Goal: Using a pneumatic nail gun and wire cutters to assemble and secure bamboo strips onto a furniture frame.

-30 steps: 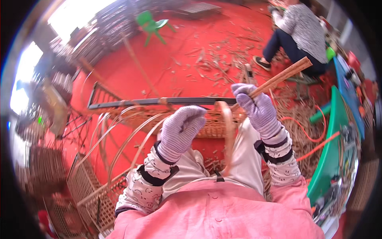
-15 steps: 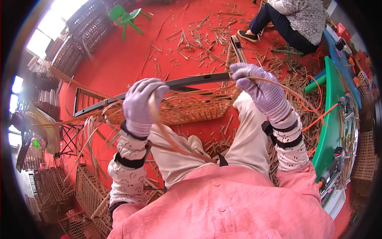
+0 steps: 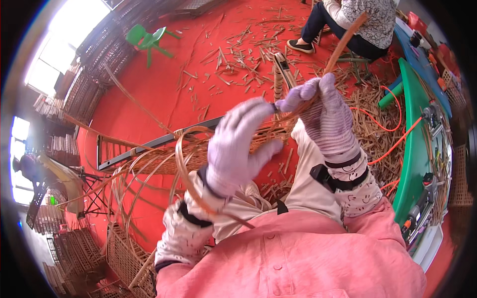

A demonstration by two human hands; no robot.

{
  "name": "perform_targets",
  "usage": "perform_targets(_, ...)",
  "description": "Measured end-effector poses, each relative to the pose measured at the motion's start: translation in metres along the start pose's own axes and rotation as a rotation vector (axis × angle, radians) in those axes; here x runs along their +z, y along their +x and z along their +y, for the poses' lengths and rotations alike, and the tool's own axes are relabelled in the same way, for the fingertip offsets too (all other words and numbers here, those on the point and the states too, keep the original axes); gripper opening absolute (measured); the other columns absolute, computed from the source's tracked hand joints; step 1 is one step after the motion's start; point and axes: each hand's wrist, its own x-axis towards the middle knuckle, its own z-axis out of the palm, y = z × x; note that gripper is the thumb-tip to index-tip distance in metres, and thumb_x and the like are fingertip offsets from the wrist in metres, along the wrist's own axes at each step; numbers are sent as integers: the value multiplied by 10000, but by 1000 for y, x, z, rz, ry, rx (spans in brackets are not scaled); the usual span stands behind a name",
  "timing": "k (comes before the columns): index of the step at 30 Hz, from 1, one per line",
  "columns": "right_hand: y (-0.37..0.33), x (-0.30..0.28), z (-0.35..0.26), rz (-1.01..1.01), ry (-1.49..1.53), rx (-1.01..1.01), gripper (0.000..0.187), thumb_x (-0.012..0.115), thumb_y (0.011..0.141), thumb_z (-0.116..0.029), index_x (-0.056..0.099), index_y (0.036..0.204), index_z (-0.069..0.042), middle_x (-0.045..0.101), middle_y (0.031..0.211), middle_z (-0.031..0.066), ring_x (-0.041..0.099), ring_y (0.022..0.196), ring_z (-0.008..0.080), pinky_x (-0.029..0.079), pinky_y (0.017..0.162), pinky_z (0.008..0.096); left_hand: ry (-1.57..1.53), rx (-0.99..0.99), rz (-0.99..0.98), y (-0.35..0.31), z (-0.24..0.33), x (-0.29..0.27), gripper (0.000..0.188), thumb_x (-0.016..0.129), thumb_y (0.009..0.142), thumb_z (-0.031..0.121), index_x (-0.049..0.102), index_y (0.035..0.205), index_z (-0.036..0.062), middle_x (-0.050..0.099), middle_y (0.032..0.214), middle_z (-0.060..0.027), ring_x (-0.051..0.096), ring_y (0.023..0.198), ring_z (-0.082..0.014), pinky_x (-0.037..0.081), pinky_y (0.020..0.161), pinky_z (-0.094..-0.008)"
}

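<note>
My right hand [image 3: 325, 116], in a striped lilac glove, pinches a brown rattan strip [image 3: 344, 43] whose free end sticks up and away. Beside it, my left hand [image 3: 237, 149] is spread with the thumb apart from the fingers and nothing gripped in it. Across my lap lies a dark metal frame [image 3: 124, 157] with open brown weaving [image 3: 191, 154] along it. A strip curls in a loop [image 3: 180, 166] next to my left wrist. Several long loose strips [image 3: 130, 196] hang from the weaving's left side. My hands hide part of the frame's right end.
Cut strip scraps [image 3: 238, 49] litter the red floor [image 3: 159, 89]. To the right stands a green table [image 3: 410, 149] with tools and an orange hose [image 3: 397, 141]. A green chair [image 3: 146, 39] is at the far left, a seated person [image 3: 365, 25] at the far right. Woven panels [image 3: 129, 253] stack at left.
My left hand has moved right toward my right hand and opened off the strip. The strip's end in my right hand now points up. The view has shifted slightly.
</note>
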Motion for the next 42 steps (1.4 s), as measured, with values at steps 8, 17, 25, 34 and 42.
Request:
perform_targets(8,-15,-1,-34,235,220,189,468,409,911,-424,366,572,-104,294,422,41,307,361,179,313,387,327,303,-150,-500,36,-23,31,509,668,690,494,566,966,78,621,782,-107,620,717,-282,491,623,-379)
perform_targets(17,-3,2,-39,85,-71,252,413,404,902,-448,433,624,-145,358,460,4,363,410,143,331,412,294,171,-55,-523,29,-34,31,248,593,817,303,537,942,96,595,668,-128,599,621,-320,469,539,-396)
perform_targets(25,2,-7,-28,200,53,40,364,433,909,-349,542,721,-57,545,591,95,534,496,244,430,487,356,384,-73,-481,41,-49,35,313,567,827,370,533,986,102,616,723,-134,604,658,-328,472,572,-415)
perform_targets(34,19,50,-25,39,-218,25,342,478,882,-361,542,717,-69,513,514,46,499,434,180,439,458,338,532,-277,-578,34,-7,31,501,577,728,577,607,907,110,637,727,-122,636,702,-301,504,628,-410)
perform_targets(42,56,50,-14,105,-241,-30,365,502,870,-398,593,838,-46,597,621,82,591,552,202,498,545,328,497,-309,-393,33,-67,-35,311,643,777,387,641,904,103,607,646,-63,552,555,-112,445,548,-278)
